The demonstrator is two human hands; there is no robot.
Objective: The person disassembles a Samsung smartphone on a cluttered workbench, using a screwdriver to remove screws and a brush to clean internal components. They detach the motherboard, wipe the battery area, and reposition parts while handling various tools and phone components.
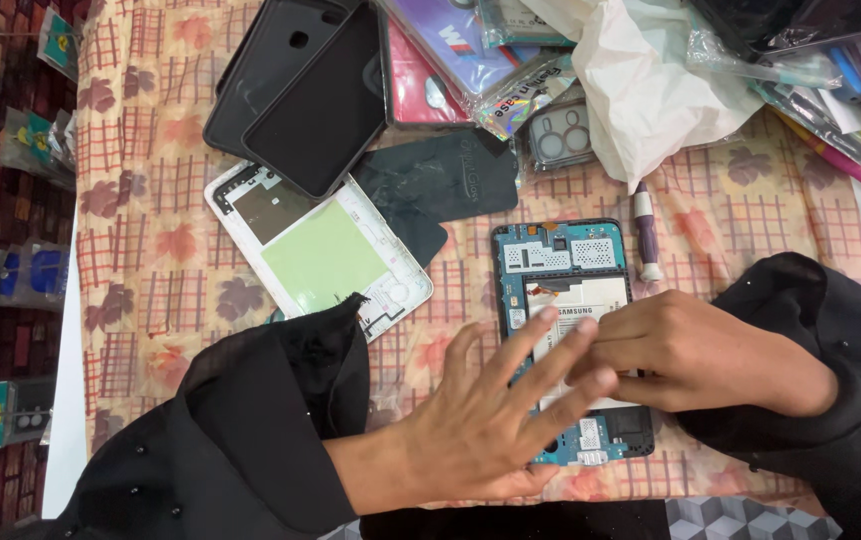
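An opened phone (pixel 562 262) lies on the patterned cloth, its blue circuit board and white battery exposed. My left hand (pixel 495 415) rests flat over its lower half, fingers spread, holding nothing. My right hand (pixel 690 350) comes in from the right with its fingertips pinched together on the battery area; whether it grips anything is hidden by my left fingers. Both arms wear black sleeves.
A white phone back frame (pixel 315 250) with a green panel lies to the left. A black phone and black cover (pixel 300 85) sit above it, a black film (pixel 440 180) beside them. A small purple-handled screwdriver (pixel 646 228), a white plastic bag (pixel 640 80) and packaged phone cases (pixel 470 60) crowd the far edge.
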